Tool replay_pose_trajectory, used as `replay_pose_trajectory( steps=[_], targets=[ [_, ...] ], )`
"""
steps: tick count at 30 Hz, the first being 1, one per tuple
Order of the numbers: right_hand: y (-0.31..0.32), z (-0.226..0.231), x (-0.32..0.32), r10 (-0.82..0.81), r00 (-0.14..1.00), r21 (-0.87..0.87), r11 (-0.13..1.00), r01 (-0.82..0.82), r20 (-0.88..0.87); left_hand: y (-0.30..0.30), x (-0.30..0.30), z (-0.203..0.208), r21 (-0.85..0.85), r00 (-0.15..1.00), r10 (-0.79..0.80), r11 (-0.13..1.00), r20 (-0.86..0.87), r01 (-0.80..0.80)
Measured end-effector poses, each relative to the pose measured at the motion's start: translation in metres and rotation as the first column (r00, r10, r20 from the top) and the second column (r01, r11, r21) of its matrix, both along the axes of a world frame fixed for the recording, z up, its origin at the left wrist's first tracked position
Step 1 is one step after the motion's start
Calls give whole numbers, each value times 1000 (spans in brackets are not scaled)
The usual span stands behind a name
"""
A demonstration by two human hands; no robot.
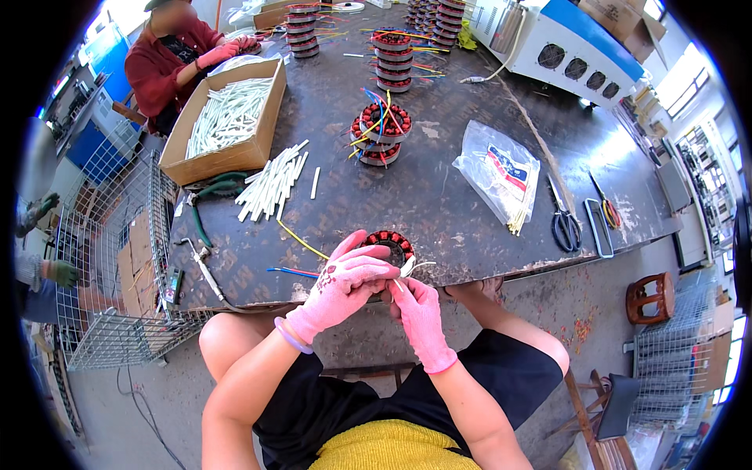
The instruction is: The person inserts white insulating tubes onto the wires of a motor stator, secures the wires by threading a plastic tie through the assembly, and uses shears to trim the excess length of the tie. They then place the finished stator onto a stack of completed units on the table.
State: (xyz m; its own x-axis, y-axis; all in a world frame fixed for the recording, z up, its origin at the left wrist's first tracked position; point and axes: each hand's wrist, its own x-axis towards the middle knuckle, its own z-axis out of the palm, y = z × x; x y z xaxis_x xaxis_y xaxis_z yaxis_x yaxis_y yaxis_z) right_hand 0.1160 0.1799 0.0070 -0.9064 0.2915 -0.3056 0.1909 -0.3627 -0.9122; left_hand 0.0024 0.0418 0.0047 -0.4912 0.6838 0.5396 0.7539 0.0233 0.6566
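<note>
My left hand (351, 276), in a pink glove, reaches over the near side of a ring-shaped motor stator (394, 242) with red windings and a black rim. My right hand (421, 319), also gloved in pink, meets it at the fingertips. Between them is a thin white strip (406, 269), its loose end sticking out to the right. Both hands are closed in a pinch around it; the exact grip is partly hidden. A yellow wire (301, 241) and blue and red wires (291, 272) stick out left of my left hand.
White tubes (274, 182) lie beside a full cardboard box (270, 110). Stacked stators (381, 129) stand farther back. At right are a plastic bag (497, 172), black scissors (565, 227) and orange-handled snips (609, 211). Green-handled pliers (202, 223) lie left. A co-worker (168, 66) sits at far left.
</note>
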Motion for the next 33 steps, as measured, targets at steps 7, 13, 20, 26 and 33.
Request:
replay_pose_trajectory(
  steps=[7, 13, 20, 26, 33],
  targets=[
    [6, 12, 11, -72, 959, 589, 776, 227, -276, 5, 2, 5, -15, 999, 39, 999, 34, -38],
    [11, 14, -9, 160, 871, 813, 466, 348, -465, 6, 4, -7, 7, 995, 91, 996, 46, -91],
    [7, 46, 3, 5, 935, 248, 965, 89, -355, 8, 6, -6, 22, 993, 115, 993, 32, -116],
    [16, 21, 4, 233, 871, 788, 567, 240, -433, 4, 5, -9, 31, 997, 66, 997, -29, -65],
    [1, 4, 2, -13, 966, 85, 996, 37, -258, 6, 5, -14, -40, 985, 104, 993, -136, -111]
  ],
)
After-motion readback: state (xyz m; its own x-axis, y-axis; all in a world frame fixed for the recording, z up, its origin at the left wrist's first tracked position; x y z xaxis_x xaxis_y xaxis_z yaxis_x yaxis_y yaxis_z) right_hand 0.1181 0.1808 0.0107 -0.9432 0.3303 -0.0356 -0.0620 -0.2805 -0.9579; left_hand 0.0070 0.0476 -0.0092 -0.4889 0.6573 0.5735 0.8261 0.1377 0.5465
